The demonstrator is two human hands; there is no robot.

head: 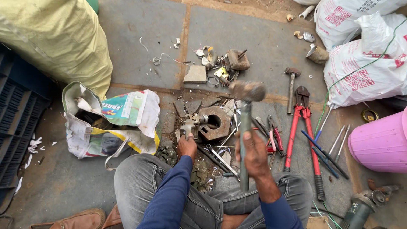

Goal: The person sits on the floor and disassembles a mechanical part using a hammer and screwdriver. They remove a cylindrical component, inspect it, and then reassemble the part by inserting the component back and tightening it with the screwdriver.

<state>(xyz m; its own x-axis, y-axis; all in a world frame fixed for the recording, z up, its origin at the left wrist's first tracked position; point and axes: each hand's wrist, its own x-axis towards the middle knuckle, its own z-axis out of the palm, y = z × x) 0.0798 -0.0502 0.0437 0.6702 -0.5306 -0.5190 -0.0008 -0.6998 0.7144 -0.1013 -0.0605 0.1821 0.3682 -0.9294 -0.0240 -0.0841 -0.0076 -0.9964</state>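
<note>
1. While the left hand [186, 146] pinches a small pale metal fitting [189, 123], the fitting rests against the near-left edge of a thick rusty iron block [215, 123] with a round hole through it, lying on the stone floor [140, 51] just in front of the person's knees.
2. The right hand [254, 153] is closed around the handle of a hammer [245, 127]; the shaft stands nearly upright and the blurred head hangs above the block's far-right side.
3. Around the block lie flat scraps of metal, a few thin rods and screwdrivers, all close together and partly overlapping.
4. Just right of the hammer lies a pair of red-handled pliers [274, 142], and beside that a red bolt cutter [303, 131] with its jaws pointing away from the person.
5. A second hammer [291, 87] with a wooden handle lies on the floor just beyond and left of the bolt cutter.
6. Farther out, a heap of small metal parts [224, 63] sits past the block.
7. To the left, an open, crumpled printed sack [114, 123] lies on the floor, with a large yellow-green sack [55, 42] behind it.
8. To the right are white sacks [364, 55] and a pink bucket [379, 142]; an angle grinder [360, 208] lies at the lower right.
</note>
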